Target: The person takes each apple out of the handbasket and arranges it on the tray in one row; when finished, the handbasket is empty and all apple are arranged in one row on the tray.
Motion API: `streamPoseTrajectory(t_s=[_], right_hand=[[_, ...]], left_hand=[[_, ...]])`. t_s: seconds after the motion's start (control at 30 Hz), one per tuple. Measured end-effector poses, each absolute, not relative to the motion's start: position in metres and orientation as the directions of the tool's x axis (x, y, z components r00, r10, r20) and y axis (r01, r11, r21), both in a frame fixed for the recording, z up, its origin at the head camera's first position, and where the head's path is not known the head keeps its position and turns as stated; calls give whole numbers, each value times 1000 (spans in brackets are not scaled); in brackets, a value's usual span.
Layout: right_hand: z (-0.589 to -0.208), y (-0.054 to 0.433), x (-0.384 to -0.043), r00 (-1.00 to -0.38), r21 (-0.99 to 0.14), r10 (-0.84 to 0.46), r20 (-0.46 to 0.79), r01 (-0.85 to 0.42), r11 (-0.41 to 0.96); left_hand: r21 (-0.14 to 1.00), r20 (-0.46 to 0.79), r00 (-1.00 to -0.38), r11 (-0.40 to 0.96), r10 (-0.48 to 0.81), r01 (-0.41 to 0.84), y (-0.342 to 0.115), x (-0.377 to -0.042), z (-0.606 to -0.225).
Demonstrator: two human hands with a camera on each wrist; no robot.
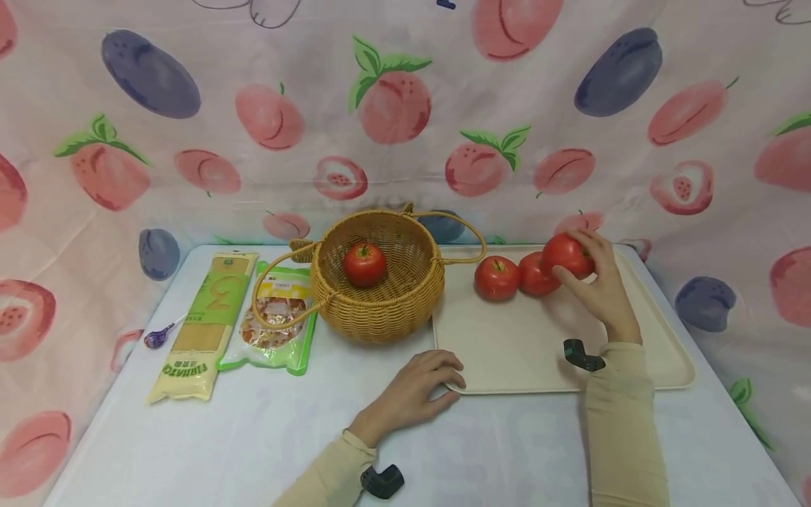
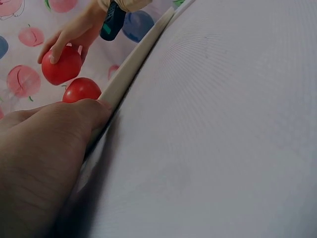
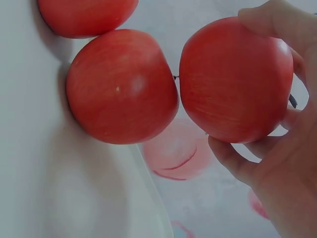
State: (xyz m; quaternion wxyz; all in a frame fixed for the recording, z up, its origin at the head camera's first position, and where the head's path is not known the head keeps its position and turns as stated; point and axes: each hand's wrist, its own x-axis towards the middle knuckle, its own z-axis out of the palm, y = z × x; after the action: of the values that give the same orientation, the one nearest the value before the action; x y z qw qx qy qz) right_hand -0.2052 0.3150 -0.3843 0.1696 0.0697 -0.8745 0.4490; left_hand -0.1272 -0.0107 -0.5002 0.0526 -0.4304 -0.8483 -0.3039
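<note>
My right hand (image 1: 598, 289) grips a red apple (image 3: 235, 79), thumb on one side and fingers on the other. It holds this apple up above the beige tray (image 1: 507, 352), right against a second apple (image 3: 121, 87) in the right wrist view. A third apple (image 1: 497, 279) sits to the left of that one on the tray. My left hand (image 1: 412, 391) rests at the tray's near left corner with relaxed fingers; its thumb (image 2: 94, 111) lies along the rim in the left wrist view.
A wicker basket (image 1: 380, 317) with two loop handles stands left of the tray, one apple (image 1: 365, 265) inside. Farther left lie a green-edged food bag (image 1: 272, 324), a pack of noodles (image 1: 205, 317) and a purple lollipop (image 1: 157, 336). A fruit-print cloth (image 1: 405, 169) hangs behind.
</note>
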Motion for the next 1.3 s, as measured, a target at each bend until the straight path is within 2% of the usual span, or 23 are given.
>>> streamPoseTrajectory(t_s=[0.27,0.7,1.0,1.3], right_hand=[[-401,332,-215,-929,-757,74,361,-246,606],[-396,332,-206,-934,-778,133,332,-192,598],[-424,359,-222,-939,-774,184,292,-119,622],[-433,367,-226,-946,-772,175,272,-107,626]], left_hand=[[472,347,-628,449,697,759,-10,-129,-502],[476,359,-623,438,695,763,-10,-127,-501],[475,362,-618,432,698,766,-10,-129,-503],[477,359,-620,434,698,764,-11,-128,-500]])
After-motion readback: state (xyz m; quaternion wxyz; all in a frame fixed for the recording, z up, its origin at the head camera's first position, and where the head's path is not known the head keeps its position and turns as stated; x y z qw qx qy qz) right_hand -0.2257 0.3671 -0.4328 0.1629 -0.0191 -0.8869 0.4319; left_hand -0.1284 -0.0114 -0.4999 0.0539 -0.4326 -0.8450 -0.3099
